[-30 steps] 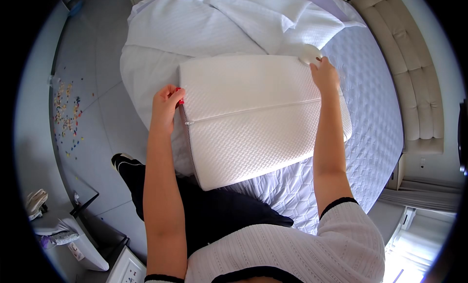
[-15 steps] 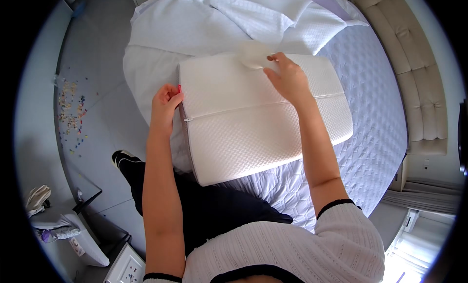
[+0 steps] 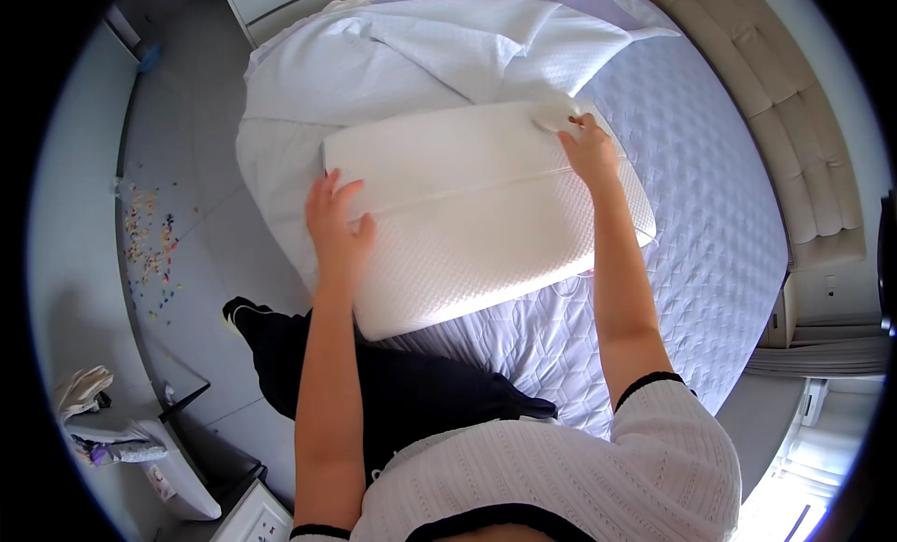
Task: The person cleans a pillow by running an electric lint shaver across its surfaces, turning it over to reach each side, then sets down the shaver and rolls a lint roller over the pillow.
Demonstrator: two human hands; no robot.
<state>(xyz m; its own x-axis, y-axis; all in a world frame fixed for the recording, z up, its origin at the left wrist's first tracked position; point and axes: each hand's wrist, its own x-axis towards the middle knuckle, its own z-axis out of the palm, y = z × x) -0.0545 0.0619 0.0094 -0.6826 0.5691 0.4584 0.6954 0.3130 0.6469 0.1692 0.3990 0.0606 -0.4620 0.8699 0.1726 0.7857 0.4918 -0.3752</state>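
Observation:
A white textured pillow (image 3: 467, 234) with a zip across its cover lies flat on the bed. Over its left end, my left hand (image 3: 338, 229) has its fingers apart and holds nothing; whether it touches the fabric I cannot tell. My right hand (image 3: 594, 157) is closed on a cream-white rounded object (image 3: 549, 118), which is at the pillow's far right part. This object is blurred against the white cover, so its exact kind is unclear.
A grey quilted bed cover (image 3: 710, 196) lies under the pillow, with a folded white sheet (image 3: 420, 56) beyond it. A padded headboard (image 3: 775, 121) stands at the right. Small colourful bits (image 3: 149, 248) lie scattered on the floor at the left.
My right hand has moved right with the cream-white object along the pillow's far side. The left hand, earlier pinching the pillow's left edge, has let go and spread its fingers.

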